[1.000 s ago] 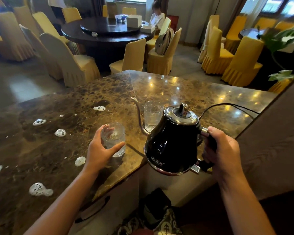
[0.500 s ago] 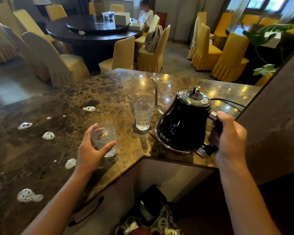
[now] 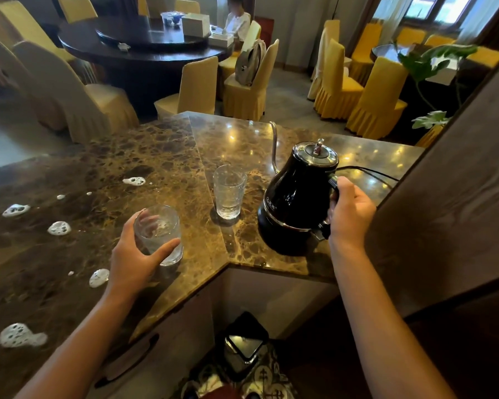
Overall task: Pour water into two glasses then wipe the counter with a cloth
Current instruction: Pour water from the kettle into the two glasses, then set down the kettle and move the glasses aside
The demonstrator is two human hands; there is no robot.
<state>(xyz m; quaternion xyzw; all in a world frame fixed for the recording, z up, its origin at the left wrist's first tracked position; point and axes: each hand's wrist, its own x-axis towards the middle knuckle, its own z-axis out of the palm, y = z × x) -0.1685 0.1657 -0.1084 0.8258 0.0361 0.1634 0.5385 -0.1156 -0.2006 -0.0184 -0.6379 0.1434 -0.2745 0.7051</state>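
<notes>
Along the far left of the dark marble counter: scattered white foam patches, largest one near the front edge. Just right of those, left hand wrapped round a short clear glass, thumb across the near side, fingers curled behind and visible through the wall. Water inside, level hard to judge through the glare, perhaps about halfway. Glass standing upright on the stone, close to the counter's inner corner.

Further right and a little back, a second, taller textured glass, upright and untouched, apart from both hands, with water in its lower part. Beside that, a black gooseneck kettle, lid on, thin spout rising on its far side and pointing away, base resting flat on the counter. Right hand closed round the kettle's handle at the back. Black cord trailing off behind toward the wall on the right.

Compared with half a second before: kettle now down on the stone and upright rather than lifted and tipped, spout further from the tall glass. Left hand's grip on the short glass unchanged, both glasses in the same spots.
</notes>
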